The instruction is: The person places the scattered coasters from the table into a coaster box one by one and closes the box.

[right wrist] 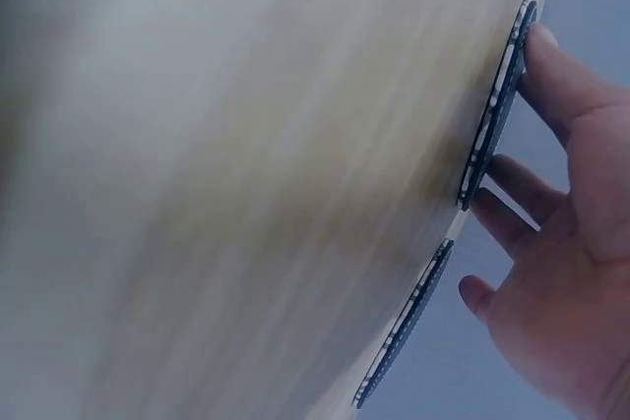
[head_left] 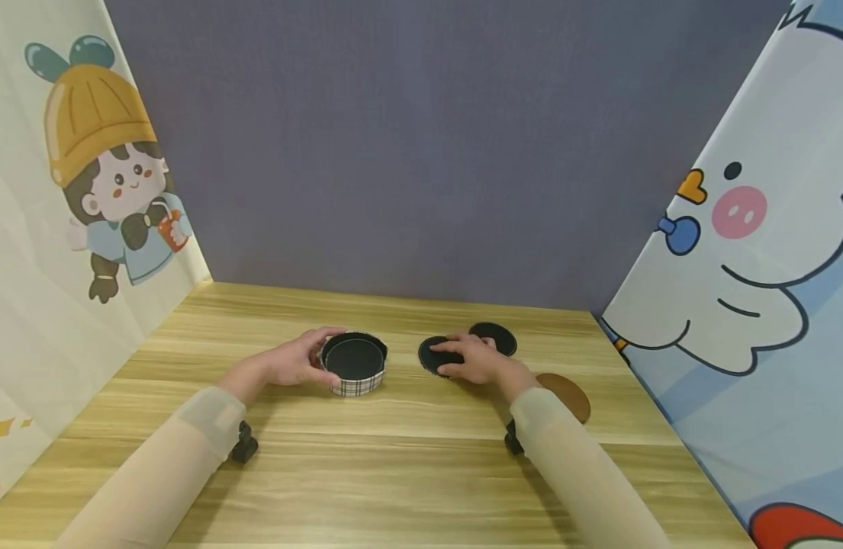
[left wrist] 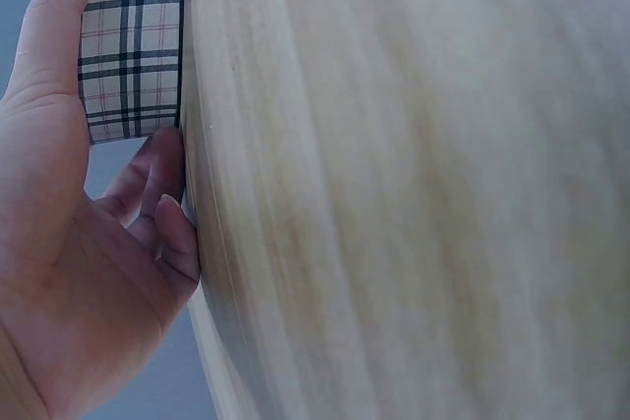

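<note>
My left hand (head_left: 303,360) grips a round, low-walled coaster holder (head_left: 356,388) covered in beige plaid, with the thumb on its near side and the fingers round the left and back. Inside it lies a black round surface with a stitched rim. In the left wrist view the plaid wall (left wrist: 133,46) sits beside the thumb. To the right, my right hand (head_left: 477,358) holds a round black coaster (head_left: 429,355), its thumb at the near edge and fingertips on top and at the far side. The coaster's thin edge (right wrist: 495,105) shows in the right wrist view.
Another black coaster (head_left: 493,333) lies just behind the right hand. A brown disc (head_left: 565,396) lies partly hidden under the right forearm. The wood-grain table (head_left: 380,473) meets a grey panel (head_left: 407,152) at the back, with printed cloth walls on both sides.
</note>
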Demonstrator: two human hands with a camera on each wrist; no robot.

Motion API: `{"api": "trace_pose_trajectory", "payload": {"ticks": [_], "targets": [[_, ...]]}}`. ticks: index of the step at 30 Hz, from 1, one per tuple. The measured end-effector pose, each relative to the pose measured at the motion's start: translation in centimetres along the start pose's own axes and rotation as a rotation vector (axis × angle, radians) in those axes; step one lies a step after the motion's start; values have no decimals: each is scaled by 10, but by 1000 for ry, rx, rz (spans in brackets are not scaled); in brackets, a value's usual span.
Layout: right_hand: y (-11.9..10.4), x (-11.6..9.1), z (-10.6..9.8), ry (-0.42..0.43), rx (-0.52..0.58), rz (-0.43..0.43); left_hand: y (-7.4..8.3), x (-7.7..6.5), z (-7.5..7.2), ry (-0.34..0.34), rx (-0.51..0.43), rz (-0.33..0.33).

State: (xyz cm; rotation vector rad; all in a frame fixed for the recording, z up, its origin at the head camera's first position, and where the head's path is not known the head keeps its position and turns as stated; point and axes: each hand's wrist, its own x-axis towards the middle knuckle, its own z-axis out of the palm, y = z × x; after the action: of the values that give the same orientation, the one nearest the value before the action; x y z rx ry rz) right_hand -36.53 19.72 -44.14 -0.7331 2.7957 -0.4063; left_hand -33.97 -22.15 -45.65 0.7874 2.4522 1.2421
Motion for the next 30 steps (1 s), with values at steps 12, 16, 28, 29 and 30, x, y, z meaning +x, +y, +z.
{"api": "trace_pose_trajectory", "payload": {"ticks": [12, 16, 28, 29, 30], "targets": [[-4, -25, 6, -9, -24, -45, -1, 2, 2, -3, -6, 4], [-6, -35, 8, -10, -8, -58, -1, 1, 2, -5, 2, -4], [-7, -59, 10, -30, 11, -106, -1, 2, 1, -10, 5, -15], [-7, -61, 10, -33, 19, -108, -1, 2, 0, -9, 5, -12], [-7, -63, 9, -34, 29, -108, -1, 2, 1, -8, 4, -14]]}}
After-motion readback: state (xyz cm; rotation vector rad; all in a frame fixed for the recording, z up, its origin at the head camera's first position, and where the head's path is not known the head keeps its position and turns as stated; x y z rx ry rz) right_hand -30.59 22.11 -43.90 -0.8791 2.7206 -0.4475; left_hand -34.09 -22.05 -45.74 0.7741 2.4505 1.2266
